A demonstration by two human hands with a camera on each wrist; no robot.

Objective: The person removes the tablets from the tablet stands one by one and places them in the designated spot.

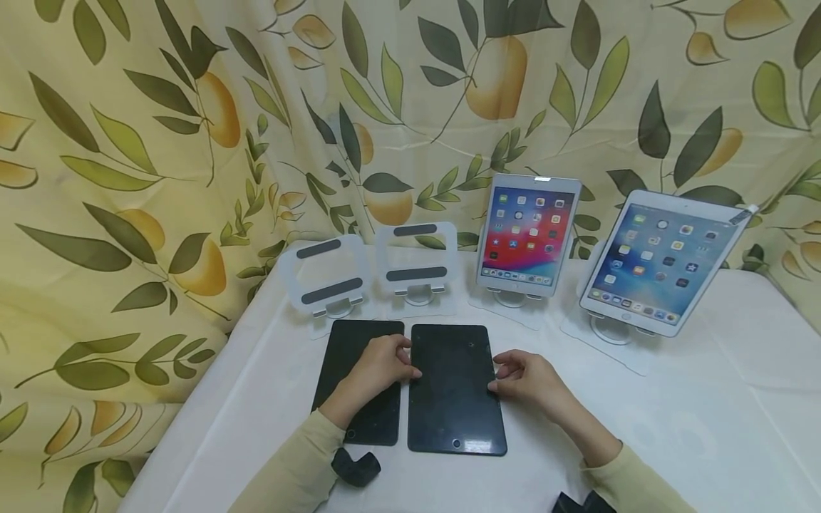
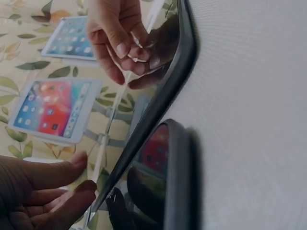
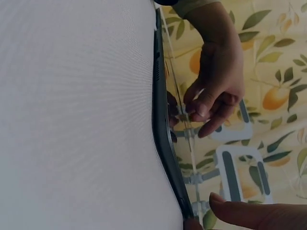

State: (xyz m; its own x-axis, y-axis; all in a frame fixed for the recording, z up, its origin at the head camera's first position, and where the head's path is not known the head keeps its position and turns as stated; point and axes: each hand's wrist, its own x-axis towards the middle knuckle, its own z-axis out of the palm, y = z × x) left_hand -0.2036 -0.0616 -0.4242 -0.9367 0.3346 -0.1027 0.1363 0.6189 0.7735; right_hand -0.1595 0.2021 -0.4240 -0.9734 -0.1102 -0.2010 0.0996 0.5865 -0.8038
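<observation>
Two dark-screened tablets lie side by side on the white table, a left tablet and a right tablet. My left hand hovers over the left one, its fingertips at the right tablet's left edge. In the left wrist view, a gap shows between its thumb and fingers. At the opposite long edge is my right hand, loosely bent. A finger of it meets the tablet's edge in the right wrist view, while the thumb stands apart from the glass.
Behind the tablets stand two bare tablet stands, a left stand and a right stand. To their right, two lit white tablets, one with a red-blue screen and one with a blue screen, rest on stands. A leaf-patterned curtain hangs behind.
</observation>
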